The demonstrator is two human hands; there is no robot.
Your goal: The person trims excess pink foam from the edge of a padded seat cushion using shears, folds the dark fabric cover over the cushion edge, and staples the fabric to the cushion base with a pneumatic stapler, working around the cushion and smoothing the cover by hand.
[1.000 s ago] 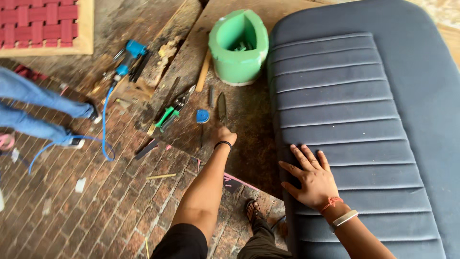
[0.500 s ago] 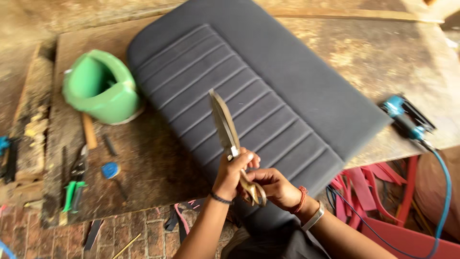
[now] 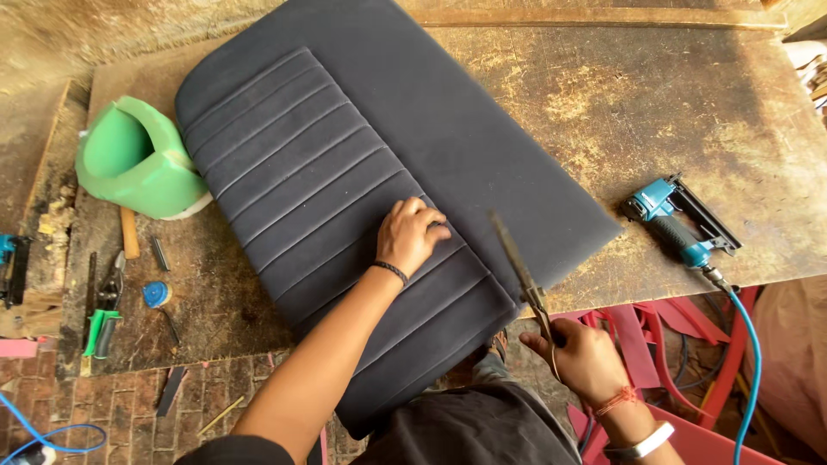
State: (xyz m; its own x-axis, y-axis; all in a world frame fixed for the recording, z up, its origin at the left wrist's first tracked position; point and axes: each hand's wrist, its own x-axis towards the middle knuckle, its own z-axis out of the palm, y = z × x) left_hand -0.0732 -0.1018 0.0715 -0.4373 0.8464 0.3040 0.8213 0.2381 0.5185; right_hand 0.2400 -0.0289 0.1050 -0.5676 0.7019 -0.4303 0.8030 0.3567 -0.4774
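Note:
A dark grey ribbed seat cushion lies across a worn wooden board. My left hand rests on the cushion's ribbed part near its front edge, fingers curled against the fabric. My right hand is off the cushion's right corner and grips the handles of long metal scissors, whose blades point up and away over the cushion's edge.
A blue air stapler with a blue hose lies on the board at right. A green foam piece sits left of the cushion, with green-handled pliers, a small blue disc and other tools below it. Red frame parts lie under the board's edge.
The scissors passed from my left hand into my right hand alone, now held to the right of the cushion. My left hand moved onto the cushion. The view swung right from the tool area.

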